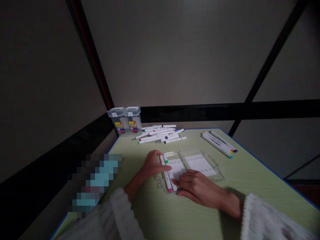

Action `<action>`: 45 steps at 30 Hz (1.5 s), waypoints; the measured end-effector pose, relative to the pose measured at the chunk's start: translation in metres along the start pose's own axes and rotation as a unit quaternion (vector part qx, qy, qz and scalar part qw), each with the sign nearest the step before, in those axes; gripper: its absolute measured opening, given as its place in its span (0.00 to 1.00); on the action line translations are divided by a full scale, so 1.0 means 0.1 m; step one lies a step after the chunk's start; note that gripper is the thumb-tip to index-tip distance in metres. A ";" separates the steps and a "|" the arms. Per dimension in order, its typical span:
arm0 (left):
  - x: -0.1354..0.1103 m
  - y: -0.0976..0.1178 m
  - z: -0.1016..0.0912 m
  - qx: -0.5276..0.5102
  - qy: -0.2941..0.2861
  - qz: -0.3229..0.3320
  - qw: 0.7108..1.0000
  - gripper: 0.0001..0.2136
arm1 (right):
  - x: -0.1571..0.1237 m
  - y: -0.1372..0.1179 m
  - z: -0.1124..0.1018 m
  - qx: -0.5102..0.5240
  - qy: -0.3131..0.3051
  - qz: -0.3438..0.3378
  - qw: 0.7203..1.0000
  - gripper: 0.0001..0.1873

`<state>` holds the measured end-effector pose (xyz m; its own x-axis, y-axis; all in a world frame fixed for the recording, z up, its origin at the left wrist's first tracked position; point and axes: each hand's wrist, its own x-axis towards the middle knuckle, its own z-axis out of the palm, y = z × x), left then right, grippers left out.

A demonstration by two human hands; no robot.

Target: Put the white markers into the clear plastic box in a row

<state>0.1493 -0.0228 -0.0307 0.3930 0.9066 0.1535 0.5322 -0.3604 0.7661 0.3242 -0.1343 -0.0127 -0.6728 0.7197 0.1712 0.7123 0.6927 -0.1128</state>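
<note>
L hand (152,163) was at the open clear case (184,161), thumb over 2 markers (167,178) (1 pink-ended, 1 green-banded) side by side in its left half; R hand (197,186) had fingertips by their lower ends. Couldn't tell if either grip was clamped. Print on markers & white inserts (200,164) too small to read; ditto yellow/blue labels (132,126) on 2 tubs (136,120) behind.

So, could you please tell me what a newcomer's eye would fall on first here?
Probably the left hand and right hand, at an open clear case in which two white markers lie side by side. Next, perhaps, the loose heap of markers behind it, and the two lidded boxes at the far left of the pale green table.
</note>
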 end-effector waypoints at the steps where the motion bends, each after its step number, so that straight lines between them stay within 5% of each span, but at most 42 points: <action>1: -0.01 0.00 0.00 0.008 -0.004 0.004 1.000 0.25 | 0.00 0.00 0.00 -0.001 0.002 0.001 1.000 0.18; 12: -0.01 0.01 0.01 0.058 -0.035 0.019 0.998 0.29 | 0.01 0.00 0.01 -0.006 0.003 0.004 1.000 0.18; 45: 0.08 -0.12 0.02 -0.009 -0.022 0.028 0.999 0.27 | 0.11 -0.09 0.08 -0.040 0.044 0.046 0.997 0.14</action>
<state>0.1473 -0.0111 -0.0398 0.4542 0.8747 0.1689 0.4958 -0.4057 0.7679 0.3092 -0.1322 -0.0181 -0.5861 0.7706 0.2503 0.7863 0.6155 -0.0539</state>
